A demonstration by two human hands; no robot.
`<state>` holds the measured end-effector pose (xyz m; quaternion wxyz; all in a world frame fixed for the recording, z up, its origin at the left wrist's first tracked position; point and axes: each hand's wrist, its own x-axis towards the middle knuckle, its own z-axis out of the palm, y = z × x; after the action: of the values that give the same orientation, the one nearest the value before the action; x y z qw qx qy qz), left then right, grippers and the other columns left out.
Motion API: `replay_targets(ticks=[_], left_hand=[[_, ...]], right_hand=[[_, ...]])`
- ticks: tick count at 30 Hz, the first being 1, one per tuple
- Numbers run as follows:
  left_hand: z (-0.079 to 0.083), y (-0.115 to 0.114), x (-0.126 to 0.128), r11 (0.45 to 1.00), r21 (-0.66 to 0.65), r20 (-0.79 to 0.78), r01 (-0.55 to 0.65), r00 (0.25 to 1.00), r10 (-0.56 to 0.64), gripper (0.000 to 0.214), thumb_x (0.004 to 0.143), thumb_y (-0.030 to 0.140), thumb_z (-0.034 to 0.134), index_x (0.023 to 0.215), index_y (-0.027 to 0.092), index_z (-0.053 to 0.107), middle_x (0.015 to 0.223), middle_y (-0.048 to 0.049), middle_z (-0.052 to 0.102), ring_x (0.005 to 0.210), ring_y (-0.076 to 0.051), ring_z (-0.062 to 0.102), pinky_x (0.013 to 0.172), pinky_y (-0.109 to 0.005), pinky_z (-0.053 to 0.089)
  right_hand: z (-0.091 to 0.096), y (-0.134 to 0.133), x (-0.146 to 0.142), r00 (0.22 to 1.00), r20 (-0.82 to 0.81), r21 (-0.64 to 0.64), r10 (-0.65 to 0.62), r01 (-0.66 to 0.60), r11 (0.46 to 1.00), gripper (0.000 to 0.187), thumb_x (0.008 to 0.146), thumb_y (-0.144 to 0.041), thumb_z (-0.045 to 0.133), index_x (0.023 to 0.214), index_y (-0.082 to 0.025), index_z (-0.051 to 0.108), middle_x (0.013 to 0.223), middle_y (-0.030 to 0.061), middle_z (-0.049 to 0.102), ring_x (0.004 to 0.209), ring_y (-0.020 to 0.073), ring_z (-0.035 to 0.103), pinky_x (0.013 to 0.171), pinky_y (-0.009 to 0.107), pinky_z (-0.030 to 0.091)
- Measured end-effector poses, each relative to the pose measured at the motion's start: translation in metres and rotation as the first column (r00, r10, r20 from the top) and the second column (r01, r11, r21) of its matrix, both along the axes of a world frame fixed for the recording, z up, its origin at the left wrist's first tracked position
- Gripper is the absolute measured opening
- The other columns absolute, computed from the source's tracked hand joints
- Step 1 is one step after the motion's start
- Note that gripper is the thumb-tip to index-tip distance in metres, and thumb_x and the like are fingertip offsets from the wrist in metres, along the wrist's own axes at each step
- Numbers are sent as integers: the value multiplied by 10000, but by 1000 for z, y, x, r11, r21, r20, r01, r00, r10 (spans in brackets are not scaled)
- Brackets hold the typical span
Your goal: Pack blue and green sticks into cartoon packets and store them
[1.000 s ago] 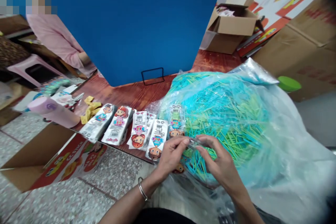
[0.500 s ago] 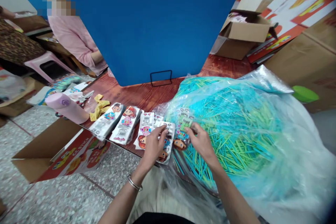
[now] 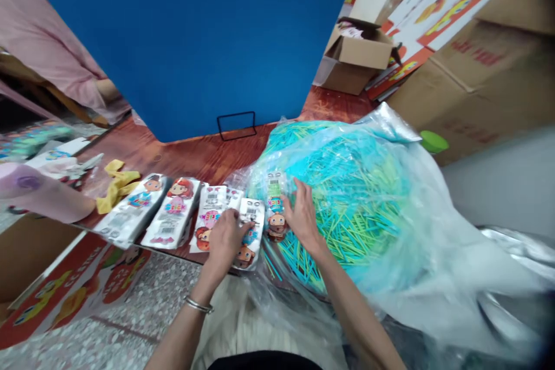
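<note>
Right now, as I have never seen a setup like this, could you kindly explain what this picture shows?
There is no machine: a camera on a person's head looks down at their bare hands. The left hand rests its fingers on a printed packet at the edge of the wooden table. The right hand lies open on another packet against a big clear bag of blue and green sticks. More packets lie in a row, beside a yellow cloth and a pink bottle. Another person's pink sleeve shows at the left.

Open cardboard box (image 3: 359, 58), yellow cloth (image 3: 116, 186)
</note>
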<state>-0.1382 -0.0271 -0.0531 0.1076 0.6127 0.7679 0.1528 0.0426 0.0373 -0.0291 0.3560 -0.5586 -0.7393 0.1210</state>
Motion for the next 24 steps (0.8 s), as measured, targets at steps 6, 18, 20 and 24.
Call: replay_targets(ticks=[6,18,20,24], left_hand=[[5,9,6,1000,-30,-135,-8,991,4,555,761,619,498,1012,126,536,886,-124,645,837,-285,620,636,-316,407],[3,14,2,997,-30,17,-76,997,76,292,846,432,462,791,194,622,757,-50,673,725,-211,619,548,-260,333],[2,11,2,999,36,-39,-33,999,34,303,875,389,425,816,185,641,807,-63,684,731,-206,620,550,-258,336],[2,8,2,991,130,-167,27,986,-5,334,904,304,364,882,146,657,895,-93,682,726,-198,614,563,-266,352]], right_hand=[[8,-57,66,965,208,-138,162,-135,981,301,917,-265,417,1185,-157,503,1071,111,605,998,214,564,865,360,473],[-26,-89,141,657,754,-95,2,106,990,224,860,-208,523,1070,-136,554,979,121,600,932,264,517,779,376,411],[-28,-87,133,601,800,-90,2,117,989,183,867,-143,479,1032,-138,560,923,110,593,886,255,514,762,374,398],[-27,-88,123,535,845,-83,-4,138,987,229,841,-37,419,1003,-118,558,891,115,575,841,256,506,737,378,384]])
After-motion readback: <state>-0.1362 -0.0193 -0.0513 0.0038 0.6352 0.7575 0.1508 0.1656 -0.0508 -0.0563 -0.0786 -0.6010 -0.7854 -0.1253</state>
